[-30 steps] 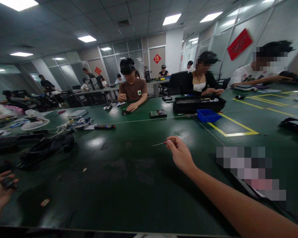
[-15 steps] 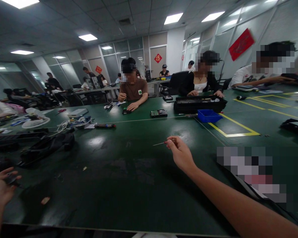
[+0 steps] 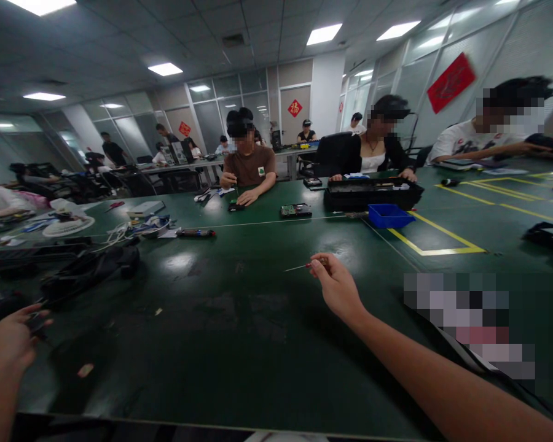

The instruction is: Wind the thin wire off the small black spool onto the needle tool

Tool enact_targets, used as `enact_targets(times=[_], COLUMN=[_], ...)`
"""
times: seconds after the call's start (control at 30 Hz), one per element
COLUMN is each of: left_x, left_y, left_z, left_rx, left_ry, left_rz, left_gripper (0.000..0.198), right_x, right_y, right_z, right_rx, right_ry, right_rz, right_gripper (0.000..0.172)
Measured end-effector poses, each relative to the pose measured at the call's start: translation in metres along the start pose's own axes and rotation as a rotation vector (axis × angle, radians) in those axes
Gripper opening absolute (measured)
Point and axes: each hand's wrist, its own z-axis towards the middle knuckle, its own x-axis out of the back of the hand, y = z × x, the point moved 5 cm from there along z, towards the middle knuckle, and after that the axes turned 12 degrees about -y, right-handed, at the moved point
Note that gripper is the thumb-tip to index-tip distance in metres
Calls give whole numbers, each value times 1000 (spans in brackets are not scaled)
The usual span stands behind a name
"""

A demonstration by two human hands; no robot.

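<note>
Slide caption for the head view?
Right hand pinches a thin tool over the table; left hand holds a dark part.

Only one sign I can read: the red diamond sign [image 3: 294, 108] on the far door bears the character 福. The smaller red diamond [image 3: 182, 129] on the glass partition, the red banner [image 3: 450, 81] on the right wall and the green patch [image 3: 258, 172] on a brown shirt are too small or blurred for me to read.

thin screwdriver [image 3: 298, 267]: red grip, slim metal shaft, nearly level, tip pointing 9 o'clock, held mid-frame | small dark part [image 3: 39, 320]: held at 8 o'clock, details unclear
</note>
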Motion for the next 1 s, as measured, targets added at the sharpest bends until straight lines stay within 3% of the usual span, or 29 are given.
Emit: enact_targets(times=[0.13,0.27,0.33,0.43,0.53,0.73,0.83,1.0], left_x=[-30,-82,-117,-170,-227,-318,-348,-364], left_y=[13,23,27,31,31,27,18,-14], left_z=[-13,-38,-56,-90,-132,-218,-253,-283], left_rx=[-97,-81,-88,-124,-161,-207,-259,-351], left_ry=[-87,-219,-341,-513,-771,-1158,-1261,-1207], left_rz=[-20,-57,-79,-81,-52,26,137,516], left_gripper=[25,30,32,30,32,29,28,53], right_x=[-1,-2,-2,-2,-1,3,4,7], right_y=[0,-2,-4,-7,-10,-12,-12,-14], right_z=[0,-1,-1,-1,-2,-3,-3,-5], right_rx=[-33,-45,-44,-51,-52,-62,-57,-2], right_ry=[-39,-68,-64,-68,-68,-67,-57,29], right_rz=[-40,-78,-88,-83,-86,-136,-141,-65], right_gripper=[28,30,31,31,33,38,36,29])
